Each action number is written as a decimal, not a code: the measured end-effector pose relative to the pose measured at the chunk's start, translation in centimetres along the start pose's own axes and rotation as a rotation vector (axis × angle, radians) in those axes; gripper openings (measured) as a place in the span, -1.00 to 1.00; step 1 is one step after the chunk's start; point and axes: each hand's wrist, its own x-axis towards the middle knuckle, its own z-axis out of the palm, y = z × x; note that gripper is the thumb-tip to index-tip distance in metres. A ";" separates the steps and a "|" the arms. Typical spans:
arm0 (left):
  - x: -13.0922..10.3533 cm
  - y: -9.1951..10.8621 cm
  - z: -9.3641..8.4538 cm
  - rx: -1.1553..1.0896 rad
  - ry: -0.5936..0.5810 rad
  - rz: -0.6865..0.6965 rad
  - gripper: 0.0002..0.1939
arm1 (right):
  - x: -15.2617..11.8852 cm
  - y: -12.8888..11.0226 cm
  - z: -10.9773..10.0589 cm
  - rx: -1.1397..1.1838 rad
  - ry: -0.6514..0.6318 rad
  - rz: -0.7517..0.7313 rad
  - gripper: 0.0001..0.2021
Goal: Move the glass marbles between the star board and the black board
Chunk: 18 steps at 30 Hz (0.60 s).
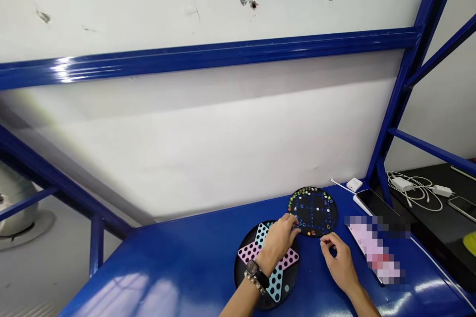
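Black round board with colored pieces (pixel 323 218) lies beyond the star-patterned board (pixel 275 285). Over the latter, the left hand (pixel 281 236) reaches to its rim, thumb and forefinger apart; the right hand (pixel 339 263), nearby, has thumb and forefinger tips together.

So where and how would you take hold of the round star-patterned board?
I'd pinch the rim of the star board on its left, coming in low from that side. It is a thin-looking disc lying flat on the blue table; its left edge is unobstructed, while the left hand and wrist cover part of its right half.
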 end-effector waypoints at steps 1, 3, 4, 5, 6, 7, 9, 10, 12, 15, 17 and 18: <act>0.2 0.3 0.1 -0.056 0.052 0.026 -0.81 | 0.0 0.0 0.0 0.002 0.002 -0.002 -0.70; 0.5 0.8 0.4 -0.118 0.109 0.058 -0.81 | 0.0 -0.2 0.0 0.009 0.007 -0.004 -0.69; 0.7 0.9 0.6 -0.125 0.120 0.068 -0.80 | 0.1 -0.3 0.0 0.014 0.012 -0.003 -0.69; 0.9 0.8 0.6 -0.128 0.130 0.077 -0.78 | 0.1 -0.4 -0.1 0.020 0.015 0.000 -0.68; 1.0 0.4 0.6 -0.129 0.143 0.076 -0.76 | 0.1 -0.5 -0.1 0.026 0.017 0.005 -0.68; 1.0 -0.3 0.4 -0.131 0.163 0.058 -0.74 | 0.1 -0.6 -0.2 0.031 0.017 0.011 -0.68; 0.9 -2.4 -0.2 -0.130 0.199 -0.027 -0.71 | 0.0 -0.8 -0.3 0.036 0.008 0.020 -0.67; 0.7 -3.7 -0.6 -0.118 0.200 -0.089 -0.69 | 0.0 -0.8 -0.3 0.033 0.003 0.024 -0.67; 0.2 -6.3 -1.4 -0.042 0.136 -0.206 -0.66 | 0.0 -0.8 -0.3 0.019 -0.013 0.028 -0.67; -0.6 -8.4 -2.1 0.040 0.033 -0.245 -0.72 | -0.1 -0.5 -0.2 0.000 -0.025 0.030 -0.67; -0.7 -8.4 -2.3 0.086 0.012 -0.216 -0.74 | -0.1 -0.4 -0.2 -0.005 -0.031 0.032 -0.66; -0.6 -8.1 -2.3 0.117 0.000 -0.202 -0.73 | -0.1 -0.3 -0.2 -0.008 -0.031 0.034 -0.66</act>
